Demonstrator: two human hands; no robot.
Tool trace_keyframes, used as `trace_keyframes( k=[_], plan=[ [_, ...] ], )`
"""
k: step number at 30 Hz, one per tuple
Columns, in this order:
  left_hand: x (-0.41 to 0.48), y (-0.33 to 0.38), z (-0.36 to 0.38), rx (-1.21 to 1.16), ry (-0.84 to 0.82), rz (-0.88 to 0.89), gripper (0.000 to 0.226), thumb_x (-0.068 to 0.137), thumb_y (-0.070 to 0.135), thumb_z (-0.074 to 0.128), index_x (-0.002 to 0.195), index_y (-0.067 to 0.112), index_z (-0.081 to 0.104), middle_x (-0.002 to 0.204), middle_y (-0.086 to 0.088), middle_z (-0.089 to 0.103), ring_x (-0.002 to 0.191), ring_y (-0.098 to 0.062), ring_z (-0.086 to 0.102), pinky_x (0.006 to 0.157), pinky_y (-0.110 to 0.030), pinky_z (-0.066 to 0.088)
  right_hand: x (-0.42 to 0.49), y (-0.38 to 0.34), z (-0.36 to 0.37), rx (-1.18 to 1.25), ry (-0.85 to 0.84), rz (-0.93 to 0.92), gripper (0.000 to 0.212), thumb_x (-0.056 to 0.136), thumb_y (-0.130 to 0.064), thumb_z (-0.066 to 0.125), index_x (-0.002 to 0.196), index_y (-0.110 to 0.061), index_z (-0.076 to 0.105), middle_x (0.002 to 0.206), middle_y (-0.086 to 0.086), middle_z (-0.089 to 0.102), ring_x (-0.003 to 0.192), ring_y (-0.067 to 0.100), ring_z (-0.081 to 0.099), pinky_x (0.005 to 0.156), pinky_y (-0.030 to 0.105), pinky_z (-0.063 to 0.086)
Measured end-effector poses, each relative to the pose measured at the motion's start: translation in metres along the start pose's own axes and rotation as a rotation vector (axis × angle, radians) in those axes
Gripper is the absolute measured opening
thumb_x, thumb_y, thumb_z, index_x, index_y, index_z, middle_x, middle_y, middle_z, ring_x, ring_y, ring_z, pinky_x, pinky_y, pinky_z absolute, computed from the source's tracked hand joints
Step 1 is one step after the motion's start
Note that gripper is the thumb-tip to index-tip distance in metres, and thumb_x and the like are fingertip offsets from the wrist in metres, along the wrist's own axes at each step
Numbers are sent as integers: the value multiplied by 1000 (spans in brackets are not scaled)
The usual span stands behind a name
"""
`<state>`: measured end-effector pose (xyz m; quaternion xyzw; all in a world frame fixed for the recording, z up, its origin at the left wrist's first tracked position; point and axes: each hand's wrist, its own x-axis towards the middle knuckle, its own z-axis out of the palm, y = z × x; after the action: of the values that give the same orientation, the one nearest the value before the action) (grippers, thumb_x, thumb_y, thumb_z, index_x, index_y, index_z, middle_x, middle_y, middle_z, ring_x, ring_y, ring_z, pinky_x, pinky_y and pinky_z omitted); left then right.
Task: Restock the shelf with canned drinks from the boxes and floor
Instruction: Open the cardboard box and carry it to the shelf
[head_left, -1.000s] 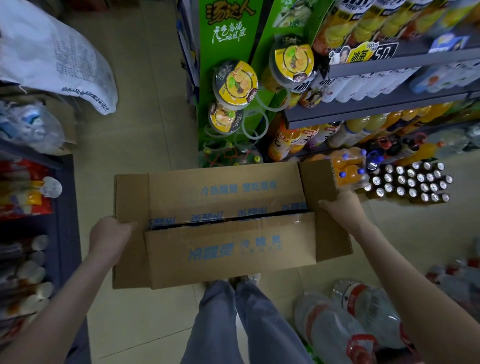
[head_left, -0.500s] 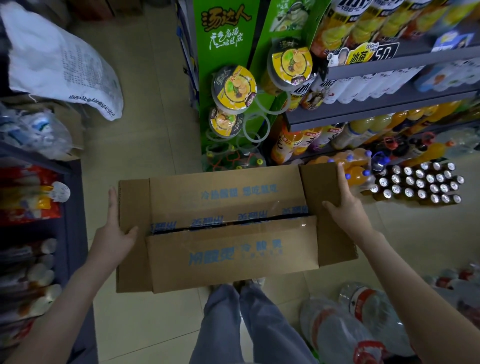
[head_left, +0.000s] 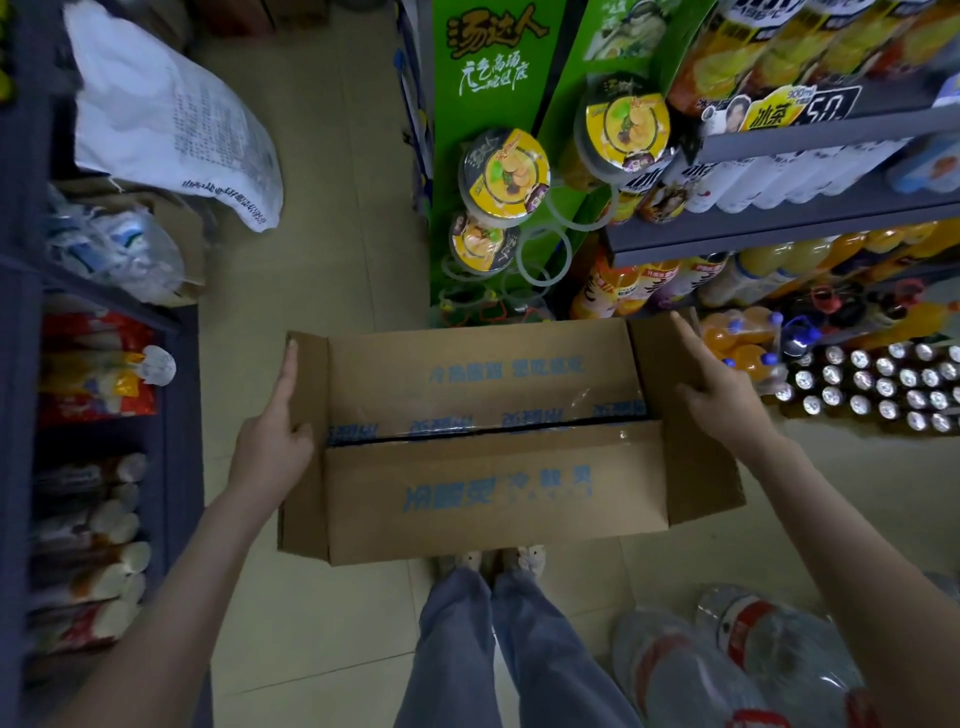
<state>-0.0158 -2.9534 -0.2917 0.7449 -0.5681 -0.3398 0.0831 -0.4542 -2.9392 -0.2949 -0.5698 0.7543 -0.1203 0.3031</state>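
Both hands flat, fingers straight: left hand (head_left: 275, 441) on the left end flap, right hand (head_left: 722, 389) on the right one. Cardboard carton (head_left: 493, 493) is squeezed between them above my shoes, beside the drinks shelf (head_left: 779, 234). Flaps look floppy, contents hidden. If full, I'd grip under the bottom corners.

Arms extended forward; left hand (head_left: 274, 439), right hand (head_left: 723, 396) flat, fingers straight, palms inward.

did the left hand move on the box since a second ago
Yes. The left hand was curled at mid-edge of the cardboard box's left flap; now its fingers lie straight, reaching forward to the flap's far corner.
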Motion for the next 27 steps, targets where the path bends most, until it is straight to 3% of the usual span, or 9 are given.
trace_keyframes(
  k=[8,12,14,16,18,20,22,24,27],
  plan=[
    [-13,-6,15,49,-34,4,91,89,-6,45,147,50,1,53,-8,44,45,-20,42,41,-27,31,22,-4,-2,-102,6,10,85,90,4,52,147,-43,11,78,1,51,56,22,54,48,29,47],
    [-13,-11,17,44,-47,-48,71,90,-2,43,147,36,27,63,-9,53,53,-21,50,45,-27,35,14,0,1,-165,43,-24,76,89,4,53,149,-30,21,87,15,56,54,19,52,43,25,39],
    [-15,-15,17,26,-11,-68,68,92,2,45,148,35,24,63,-9,54,52,-21,51,44,-26,35,14,-2,5,-212,28,17,78,88,1,54,150,-30,17,119,24,52,83,32,61,63,39,52],
    [-17,-21,15,30,14,-75,68,93,7,48,149,35,19,65,-9,55,53,-22,51,44,-27,35,15,-4,14,-501,83,49,86,85,-3,57,152,-27,8,153,22,19,138,39,25,109,58,25],
    [-18,-27,12,102,51,-56,70,93,13,50,151,31,14,92,-13,62,69,-25,58,51,-29,38,10,-11,28,-751,163,-34,89,82,-7,59,153,-22,7,158,19,-3,145,32,-10,110,57,-16],
    [-19,-36,12,329,134,9,76,91,18,55,152,26,10,143,-18,40,112,-35,53,75,-39,49,-2,-23,50,-808,102,-150,86,85,-16,57,153,-20,5,158,16,-10,143,29,-20,104,53,-28],
    [-25,-40,15,612,227,99,82,84,18,64,152,18,18,155,-24,16,139,-41,23,112,-53,25,-17,-27,77,-789,-85,-231,79,93,-29,48,151,-22,-6,159,12,-10,141,27,-24,105,52,-26],
    [-36,-35,21,756,253,208,80,76,17,71,146,11,34,154,-25,19,143,-39,13,114,-52,-5,-29,-24,102,-791,-267,-254,74,98,-39,38,149,-22,-13,160,8,-2,144,27,-18,110,53,-17],
    [-59,-19,37,927,127,287,63,77,28,71,135,10,52,148,-22,36,142,-35,24,113,-51,-13,-41,-22,120,-718,-320,-220,69,98,-42,37,152,-18,1,157,9,12,146,28,-1,113,52,-9]
  ],
)
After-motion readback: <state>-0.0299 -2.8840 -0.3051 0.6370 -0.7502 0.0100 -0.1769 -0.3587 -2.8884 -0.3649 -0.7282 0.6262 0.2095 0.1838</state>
